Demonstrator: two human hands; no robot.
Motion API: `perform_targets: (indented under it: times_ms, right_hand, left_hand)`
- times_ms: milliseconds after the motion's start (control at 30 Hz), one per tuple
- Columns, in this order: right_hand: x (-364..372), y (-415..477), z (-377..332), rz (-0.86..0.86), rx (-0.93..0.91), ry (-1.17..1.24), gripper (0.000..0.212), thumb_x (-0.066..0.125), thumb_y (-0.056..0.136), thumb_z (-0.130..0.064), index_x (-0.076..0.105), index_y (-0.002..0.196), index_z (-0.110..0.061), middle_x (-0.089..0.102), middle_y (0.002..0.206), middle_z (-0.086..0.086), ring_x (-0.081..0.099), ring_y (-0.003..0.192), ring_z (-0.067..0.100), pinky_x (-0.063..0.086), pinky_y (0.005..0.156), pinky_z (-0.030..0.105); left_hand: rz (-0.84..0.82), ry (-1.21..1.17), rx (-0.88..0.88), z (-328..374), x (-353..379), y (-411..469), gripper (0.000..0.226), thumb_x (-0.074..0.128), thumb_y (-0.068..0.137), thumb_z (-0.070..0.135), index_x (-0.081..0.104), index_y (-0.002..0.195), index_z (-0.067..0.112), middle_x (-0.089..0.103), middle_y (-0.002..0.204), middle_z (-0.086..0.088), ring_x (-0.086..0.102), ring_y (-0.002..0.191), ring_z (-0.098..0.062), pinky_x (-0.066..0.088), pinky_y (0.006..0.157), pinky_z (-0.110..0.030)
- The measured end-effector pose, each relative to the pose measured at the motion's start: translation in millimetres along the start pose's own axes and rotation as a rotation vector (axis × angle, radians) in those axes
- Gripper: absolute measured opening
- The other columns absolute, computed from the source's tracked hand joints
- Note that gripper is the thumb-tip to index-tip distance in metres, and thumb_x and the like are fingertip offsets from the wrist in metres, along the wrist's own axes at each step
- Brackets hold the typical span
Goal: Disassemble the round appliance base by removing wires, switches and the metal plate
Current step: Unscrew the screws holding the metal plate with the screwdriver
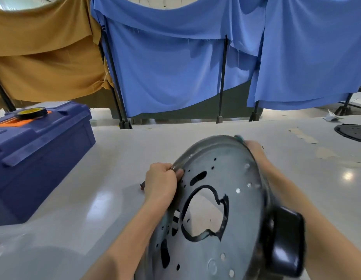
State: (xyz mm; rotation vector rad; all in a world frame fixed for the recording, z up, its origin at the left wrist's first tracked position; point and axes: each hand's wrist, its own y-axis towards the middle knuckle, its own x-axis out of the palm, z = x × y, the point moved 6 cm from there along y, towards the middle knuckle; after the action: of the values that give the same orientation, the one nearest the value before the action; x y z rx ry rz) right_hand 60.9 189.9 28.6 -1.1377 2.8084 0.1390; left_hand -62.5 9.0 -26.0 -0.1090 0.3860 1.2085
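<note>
The round appliance base (242,215) is held tilted above the table, its grey metal plate facing me with a large irregular cut-out in the middle and several small holes. My left hand (161,181) grips the left rim, thumb curled over the edge. At the far upper right rim my right hand (254,148) holds the base, its fingers mostly hidden behind it. A black plastic block (286,241) sticks out from the base's lower right side. A small dark part (142,186) lies on the table just left of my left hand.
A blue toolbox (38,154) with an orange latch stands at the left, a roll of black tape (32,113) on its lid. A black round disc (353,132) lies at the table's far right edge. Blue and tan cloths hang behind the white table (107,199).
</note>
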Motion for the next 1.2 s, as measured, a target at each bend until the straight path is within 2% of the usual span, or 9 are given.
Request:
perform_targets:
  times_ms: [33,100,200,367,467,633,767,967,1200]
  right_hand:
    - [-10,2,-7,0.053,-0.036,0.148,0.031,0.057,0.096,-0.016,0.055,0.067,-0.006,0.051,0.060,0.011,0.043,0.048,0.019,0.029,0.035,0.010]
    - [-30,6,-14,0.141,-0.082,0.530,0.034,0.059,0.093,-0.019,0.046,0.063,-0.011,0.050,0.058,0.006,0.037,0.038,0.016,0.032,0.037,0.015]
    - [-56,2,-35,0.149,-0.254,0.716,0.036,0.056,0.092,-0.025,0.055,0.060,-0.008,0.060,0.057,0.009,0.053,0.046,0.023,0.048,0.048,0.026]
    - [-60,-19,-61,0.281,-0.528,0.342,0.051,0.047,0.092,-0.043,0.061,0.050,-0.017,0.061,0.051,0.004,0.052,0.042,0.018,0.036,0.041,0.018]
    - [-57,-32,-70,0.361,-0.629,0.342,0.057,0.044,0.094,-0.045,0.057,0.044,-0.021,0.060,0.049,-0.002,0.045,0.038,0.010,0.032,0.039,0.015]
    - [-19,-41,-54,0.113,-0.556,0.102,0.052,0.060,0.089,-0.049,0.062,0.053,-0.012,0.052,0.040,-0.001,0.039,0.031,0.008,0.030,0.035,0.013]
    - [7,-42,-24,-0.011,-0.482,-0.078,0.046,0.069,0.085,-0.042,0.062,0.065,-0.002,0.054,0.039,0.004,0.044,0.030,0.011,0.037,0.036,0.017]
    - [11,-44,-15,0.036,-0.491,-0.109,0.042,0.067,0.086,-0.039,0.061,0.064,-0.003,0.058,0.043,0.002,0.047,0.033,0.009,0.040,0.038,0.016]
    - [12,-49,-15,0.001,-0.510,-0.128,0.038,0.065,0.090,-0.029,0.060,0.065,-0.001,0.059,0.042,-0.007,0.048,0.035,0.007,0.040,0.040,0.014]
  left_hand:
    - [-0.018,0.064,0.020,3,-1,-1,0.027,0.058,0.081,0.011,0.045,0.057,0.009,0.043,0.054,-0.006,0.040,0.054,-0.020,0.032,0.059,-0.031]
    - [-0.066,0.190,0.089,14,0,-4,0.029,0.059,0.082,0.013,0.044,0.057,0.011,0.042,0.054,-0.006,0.038,0.054,-0.021,0.030,0.058,-0.030]
    - [-0.117,0.423,0.213,25,6,-7,0.035,0.060,0.084,0.016,0.040,0.055,0.011,0.043,0.052,-0.003,0.040,0.054,-0.023,0.028,0.054,-0.030]
    - [-0.148,0.676,0.307,39,15,-12,0.040,0.057,0.088,0.027,0.031,0.058,0.023,0.043,0.066,0.001,0.044,0.070,-0.025,0.030,0.061,-0.032]
    - [-0.179,0.730,0.300,37,16,-12,0.032,0.057,0.087,0.028,0.037,0.063,0.022,0.048,0.073,0.001,0.046,0.075,-0.025,0.030,0.063,-0.033]
    - [-0.297,0.793,0.285,32,18,-11,0.031,0.059,0.088,0.030,0.038,0.069,0.019,0.058,0.090,-0.005,0.053,0.089,-0.029,0.034,0.067,-0.033]
    - [-0.389,0.797,0.274,29,18,-13,0.025,0.061,0.088,0.029,0.055,0.068,0.017,0.061,0.080,-0.004,0.056,0.082,-0.029,0.036,0.062,-0.032]
    - [-0.459,0.752,0.213,19,20,-15,0.039,0.062,0.089,0.025,0.041,0.059,0.012,0.046,0.061,-0.002,0.049,0.067,-0.029,0.034,0.059,-0.031]
    - [-0.473,0.783,0.222,18,25,-17,0.037,0.058,0.090,0.023,0.038,0.061,0.013,0.042,0.062,-0.003,0.050,0.070,-0.031,0.038,0.063,-0.034]
